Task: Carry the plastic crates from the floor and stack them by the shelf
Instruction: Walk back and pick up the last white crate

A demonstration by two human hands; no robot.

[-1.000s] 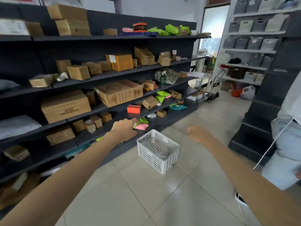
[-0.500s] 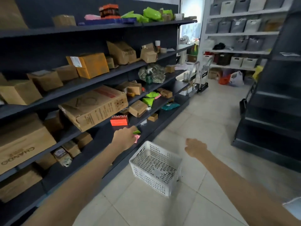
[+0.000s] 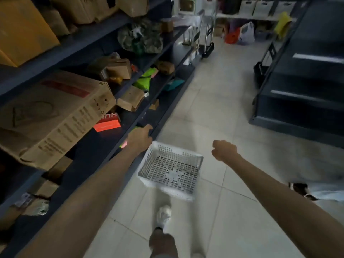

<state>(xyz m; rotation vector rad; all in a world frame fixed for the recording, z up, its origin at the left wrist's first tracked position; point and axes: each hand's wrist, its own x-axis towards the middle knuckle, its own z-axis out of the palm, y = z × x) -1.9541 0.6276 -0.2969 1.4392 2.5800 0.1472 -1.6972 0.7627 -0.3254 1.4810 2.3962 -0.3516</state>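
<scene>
1. The right hand's fingers are clenched into the palm and grasp nothing. The fist hangs in the air over the floor.
2. The left hand shows its back. One finger points ahead at the shelf edge, and the rest are tucked under and hidden, so I cannot tell whether they are curled or loose. Nothing shows in that hand.
3. Between the two sets of fingers, and below them, the crate sits on the floor. It is white, perforated, empty and mouth up, and its far left corner is close to the foot of the shelf. That corner appears just beside the left wrist, but I judge the crate to lie lower, untouched by either hand.
4. Left of the left fingers, on the dark shelf, lies a red box. Past it a big carton juts over the board above.
5. Back from the fingers toward the person, a shoe is planted just short of the crate.
6. Well ahead of the fingers stands a hand truck. Off to the right of the right fist is a dark rack.
7. My judgement is that the task is at an early point. Only this one crate is visible, it is on the floor and not yet gripped, and no stack shows by the shelf. Grasping, lifting and stacking all remain.
</scene>
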